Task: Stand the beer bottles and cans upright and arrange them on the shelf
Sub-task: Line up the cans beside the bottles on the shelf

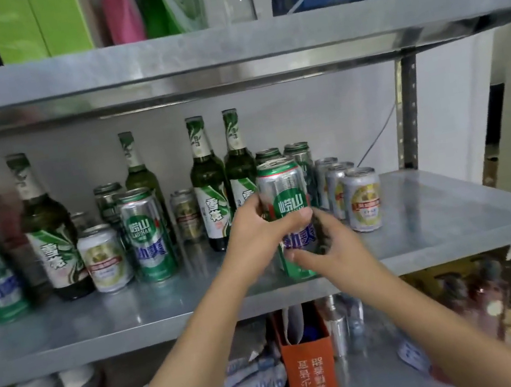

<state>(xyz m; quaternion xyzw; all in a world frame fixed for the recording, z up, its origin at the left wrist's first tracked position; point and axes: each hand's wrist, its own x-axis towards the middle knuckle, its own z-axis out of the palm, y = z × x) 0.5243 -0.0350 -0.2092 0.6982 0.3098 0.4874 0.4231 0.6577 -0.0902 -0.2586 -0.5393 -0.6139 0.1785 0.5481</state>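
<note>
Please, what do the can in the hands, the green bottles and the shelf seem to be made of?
The can is probably aluminium: glossy printed silver-green skin, metal top rim. The bottles look like green glass: see-through, bright glints, paper labels. The shelf seems galvanised sheet steel: grey, mottled, faintly reflective.

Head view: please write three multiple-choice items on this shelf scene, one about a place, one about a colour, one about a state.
1. The tall Laoshan can, gripped by the left hand and right hand, is: A on the top shelf; B at the front of the middle shelf; C on the floor.
2. The paper bag below is: A orange; B black; C white.
3. The Laoshan can is: A lying down; B crushed; C upright.

B: its base is at that shelf's front edge.
A: the bag is orange with pale writing.
C: its top faces up.
</note>
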